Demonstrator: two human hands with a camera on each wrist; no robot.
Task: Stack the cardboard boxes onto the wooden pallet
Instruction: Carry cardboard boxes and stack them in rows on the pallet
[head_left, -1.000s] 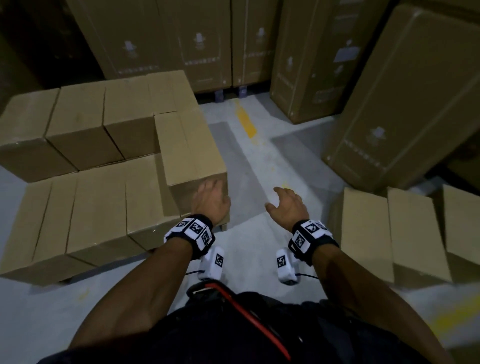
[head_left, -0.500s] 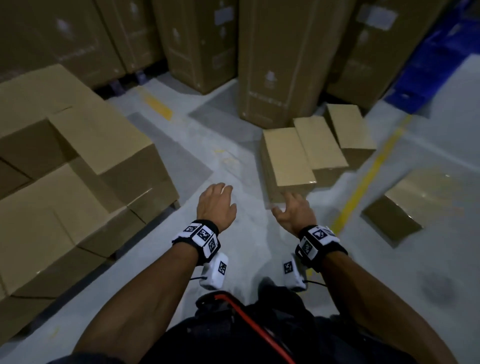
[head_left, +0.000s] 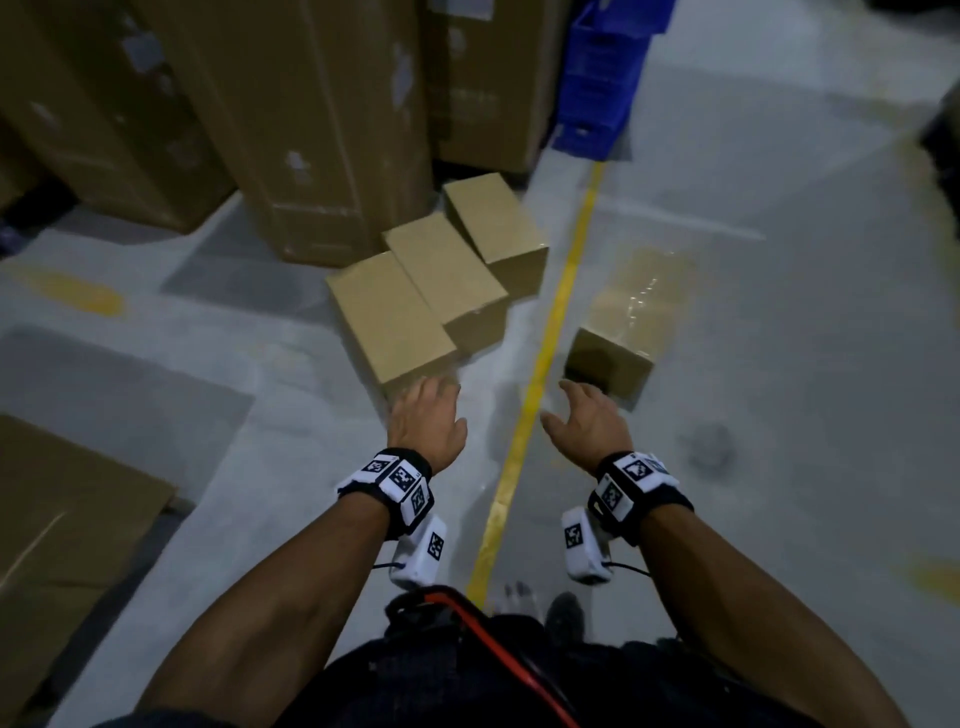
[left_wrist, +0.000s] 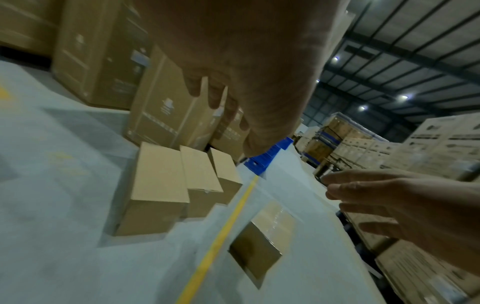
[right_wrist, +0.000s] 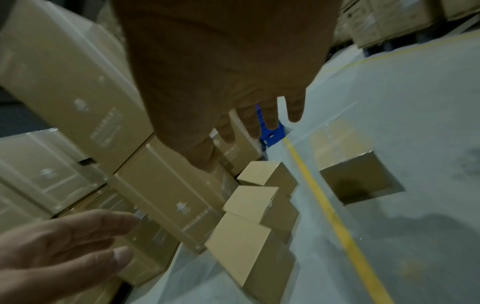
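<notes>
Three plain cardboard boxes lie in a row on the grey floor: the nearest box (head_left: 389, 317), a middle box (head_left: 447, 280) and a far box (head_left: 493, 223). A fourth box (head_left: 623, 332) lies alone right of the yellow line. My left hand (head_left: 426, 421) hovers open and empty just short of the nearest box (left_wrist: 155, 185). My right hand (head_left: 587, 415) is open too, fingers spread, near the lone box (right_wrist: 358, 176). Stacked boxes (head_left: 57, 525) show at the lower left edge; the pallet beneath is hidden.
Tall printed cartons (head_left: 291, 119) stand behind the row of boxes. Blue plastic crates (head_left: 597, 78) are stacked at the back right. A yellow floor line (head_left: 535, 395) runs between my hands. Open concrete floor lies to the right.
The view has swung right, away from the stacked boxes and toward the loose boxes on the floor. Both hands stay empty and now reach closer to those boxes.
</notes>
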